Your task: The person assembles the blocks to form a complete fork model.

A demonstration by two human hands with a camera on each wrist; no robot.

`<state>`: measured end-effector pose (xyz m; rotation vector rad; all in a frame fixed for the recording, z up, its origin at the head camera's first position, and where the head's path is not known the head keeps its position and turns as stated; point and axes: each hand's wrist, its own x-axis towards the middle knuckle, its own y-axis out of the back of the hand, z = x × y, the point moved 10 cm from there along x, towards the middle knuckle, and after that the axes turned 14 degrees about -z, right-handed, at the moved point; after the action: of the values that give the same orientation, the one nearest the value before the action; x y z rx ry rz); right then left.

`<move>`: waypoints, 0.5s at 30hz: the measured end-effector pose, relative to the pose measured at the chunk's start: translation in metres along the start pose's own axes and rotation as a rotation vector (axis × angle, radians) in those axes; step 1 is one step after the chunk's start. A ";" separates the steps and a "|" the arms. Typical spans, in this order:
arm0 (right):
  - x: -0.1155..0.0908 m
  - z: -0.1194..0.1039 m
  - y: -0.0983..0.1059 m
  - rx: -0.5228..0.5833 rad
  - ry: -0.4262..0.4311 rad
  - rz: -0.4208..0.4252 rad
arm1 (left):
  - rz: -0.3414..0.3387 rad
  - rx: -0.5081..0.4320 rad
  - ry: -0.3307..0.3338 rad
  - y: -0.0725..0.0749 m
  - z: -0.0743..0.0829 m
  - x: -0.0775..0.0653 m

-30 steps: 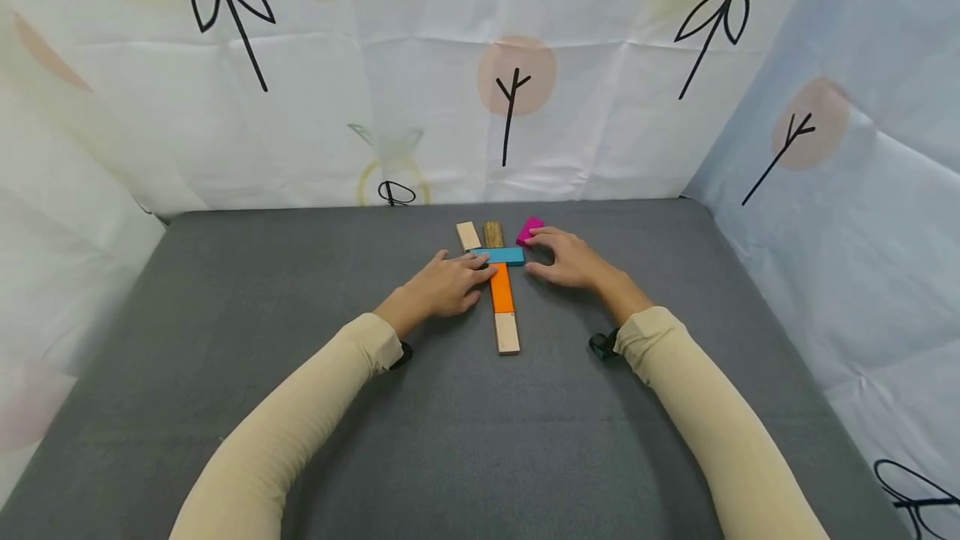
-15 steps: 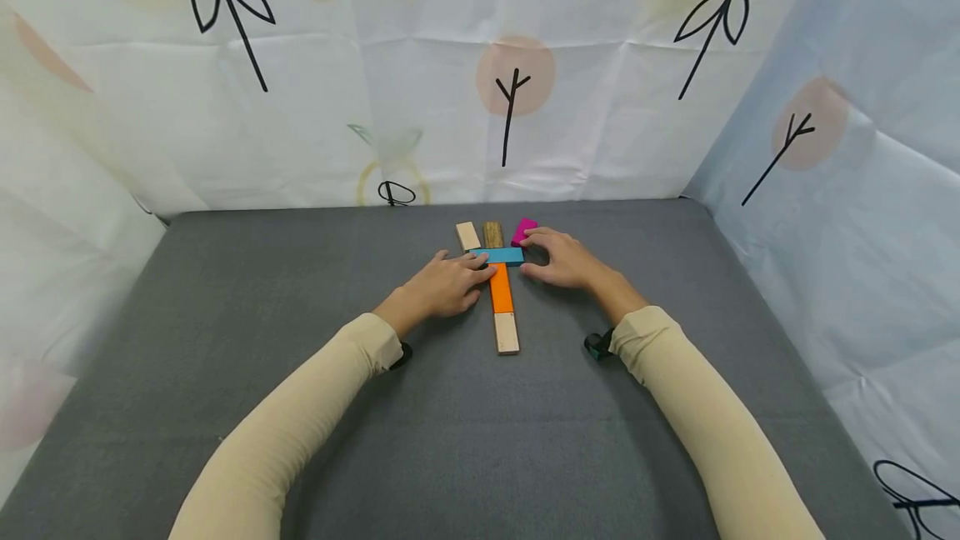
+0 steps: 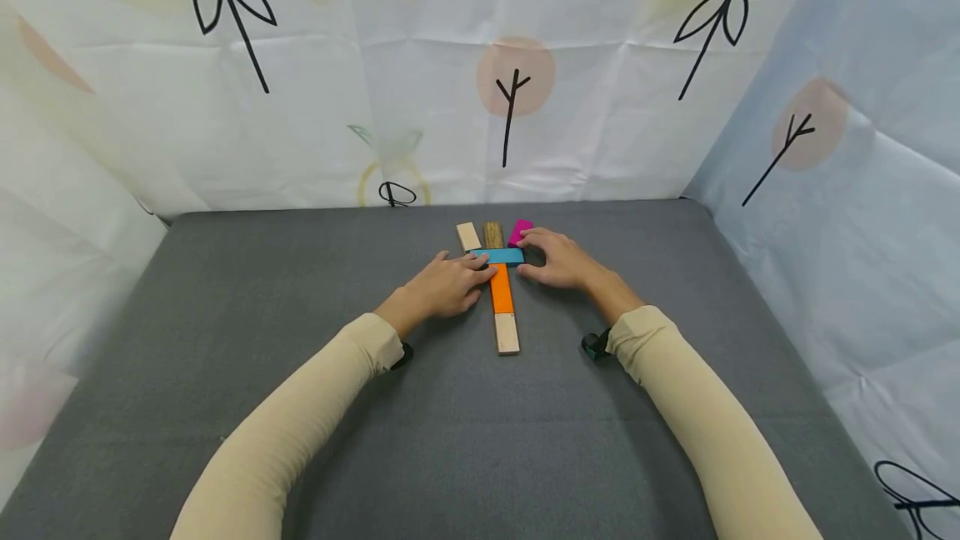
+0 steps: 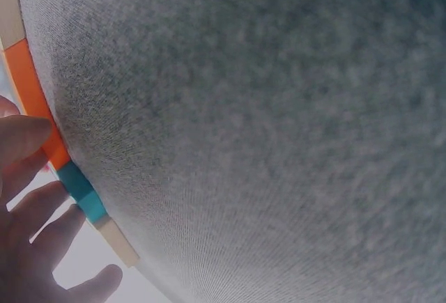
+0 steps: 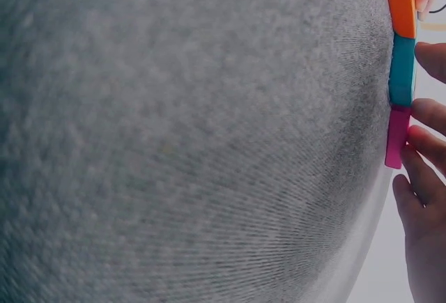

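Note:
Flat wooden blocks lie together on the grey table. A blue block (image 3: 506, 256) lies crosswise, with an orange block (image 3: 502, 290) and a plain block (image 3: 507, 333) in line below it. Beyond the blue one, a second plain block (image 3: 468, 236), a brown block (image 3: 492, 233) and a magenta block (image 3: 519, 231) fan outward. My left hand (image 3: 442, 283) rests extended fingertips on the blue block's left end and the orange block. Fingers of my right hand (image 3: 561, 260) touch the magenta block (image 5: 397, 138), its thumb close to the blue block's right end.
Grey cloth (image 3: 480, 457) covers the table. White printed fabric (image 3: 450, 82) stands behind the far edge, with more fabric along both sides. A dark band (image 3: 596, 346) shows at the right cuff.
My right hand has slid left, and the magenta block has moved left with it toward the blue block's right end. The left hand has stayed in place.

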<state>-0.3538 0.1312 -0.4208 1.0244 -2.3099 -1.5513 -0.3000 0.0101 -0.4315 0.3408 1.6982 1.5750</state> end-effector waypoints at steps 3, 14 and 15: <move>0.001 -0.002 0.000 -0.002 0.014 0.004 | 0.000 0.002 0.001 0.001 0.000 0.000; 0.001 -0.004 -0.001 0.009 0.024 0.002 | -0.013 0.000 0.007 0.000 0.000 0.001; 0.000 -0.004 0.000 0.008 0.025 0.004 | -0.011 0.001 0.007 0.000 0.000 0.001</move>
<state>-0.3517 0.1276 -0.4192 1.0350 -2.3023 -1.5198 -0.3004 0.0108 -0.4320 0.3260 1.7028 1.5690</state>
